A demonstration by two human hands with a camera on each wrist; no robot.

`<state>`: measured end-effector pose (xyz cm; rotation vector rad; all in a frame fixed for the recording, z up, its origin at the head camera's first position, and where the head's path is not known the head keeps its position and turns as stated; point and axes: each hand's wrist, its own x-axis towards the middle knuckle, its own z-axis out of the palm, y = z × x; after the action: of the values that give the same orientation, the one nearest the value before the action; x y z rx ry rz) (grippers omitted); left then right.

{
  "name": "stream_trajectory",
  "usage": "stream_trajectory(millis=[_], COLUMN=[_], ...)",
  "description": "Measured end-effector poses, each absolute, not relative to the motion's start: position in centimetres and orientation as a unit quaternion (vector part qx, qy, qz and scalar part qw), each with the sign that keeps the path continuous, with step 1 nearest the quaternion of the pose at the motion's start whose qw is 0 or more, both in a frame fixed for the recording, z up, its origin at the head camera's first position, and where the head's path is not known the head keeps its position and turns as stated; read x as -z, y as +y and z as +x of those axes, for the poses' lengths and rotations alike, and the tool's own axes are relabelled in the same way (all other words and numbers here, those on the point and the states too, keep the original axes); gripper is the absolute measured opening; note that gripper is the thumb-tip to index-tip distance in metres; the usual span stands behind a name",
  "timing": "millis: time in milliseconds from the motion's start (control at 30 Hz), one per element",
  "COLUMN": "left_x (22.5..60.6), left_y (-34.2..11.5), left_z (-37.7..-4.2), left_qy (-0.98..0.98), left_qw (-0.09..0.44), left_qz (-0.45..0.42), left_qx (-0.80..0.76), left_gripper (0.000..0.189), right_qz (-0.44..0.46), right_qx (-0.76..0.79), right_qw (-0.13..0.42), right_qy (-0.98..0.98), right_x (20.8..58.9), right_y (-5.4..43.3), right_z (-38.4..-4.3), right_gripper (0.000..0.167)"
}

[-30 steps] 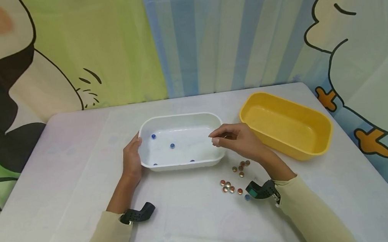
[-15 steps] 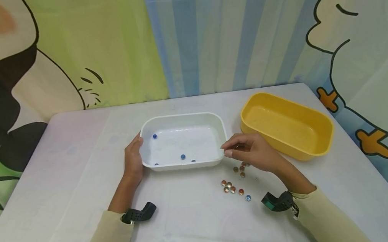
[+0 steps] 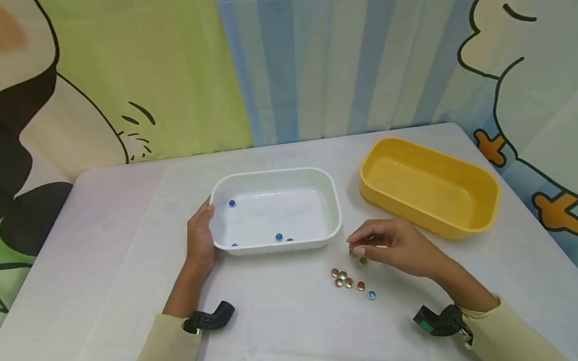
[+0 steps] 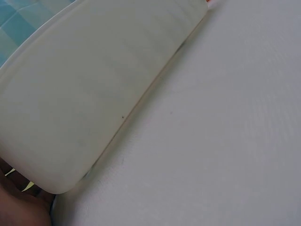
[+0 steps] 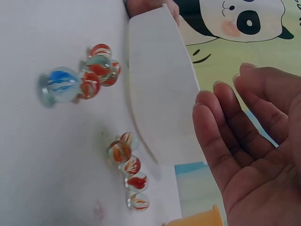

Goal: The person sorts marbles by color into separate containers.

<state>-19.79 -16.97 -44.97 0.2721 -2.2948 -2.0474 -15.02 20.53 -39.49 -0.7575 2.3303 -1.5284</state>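
A cartoon-printed curtain (image 3: 171, 70) hangs behind the pale table (image 3: 119, 247); left hand (image 3: 200, 240) grasps a glossy white tub (image 3: 276, 213) holding 4 blue marbles (image 3: 279, 237); swirled glass marbles (image 3: 349, 283) lie tableside, under right hand's (image 3: 398, 245) loosely bent, free fingers; then a yellow plastic tub (image 3: 429, 185)

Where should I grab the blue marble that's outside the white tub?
I'd pinch the blue marble across its middle, coming down from above on its near right side. It's a round ball with no handle, and the closest orange marble sits beyond it to the left.
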Motion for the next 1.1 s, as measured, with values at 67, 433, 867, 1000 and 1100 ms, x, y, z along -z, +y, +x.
stream_trajectory(millis=[67,433,867,1000,1100], left_x=[45.1,44.9,44.7,44.7,44.8], left_y=[-17.0,-17.0,-16.7,-16.7,-16.7], left_z=[-19.8,-19.8,-19.8,-19.8,-19.8], left_qy=[-0.741,-0.737,-0.733,-0.734,-0.734], left_qw=[0.026,0.034,0.027,0.027,0.028], left_qz=[0.089,0.090,0.100,0.099,0.099], left_qx=[0.665,0.669,0.672,0.671,0.671], left_gripper=[0.050,0.050,0.049,0.049,0.050], right_qz=[-0.260,-0.294,-0.294,-0.296,-0.299], right_qx=[0.520,0.508,0.501,0.506,0.501], right_qw=[0.130,0.153,0.134,0.138,0.141], right_qy=[0.803,0.795,0.803,0.798,0.800], right_x=[39.7,41.0,42.8,43.1,43.2], right_y=[20.8,22.1,23.8,24.0,24.0], right_z=[-14.7,-12.4,-10.5,-10.4,-10.4], right_gripper=[0.014,0.018,0.017,0.018,0.020])
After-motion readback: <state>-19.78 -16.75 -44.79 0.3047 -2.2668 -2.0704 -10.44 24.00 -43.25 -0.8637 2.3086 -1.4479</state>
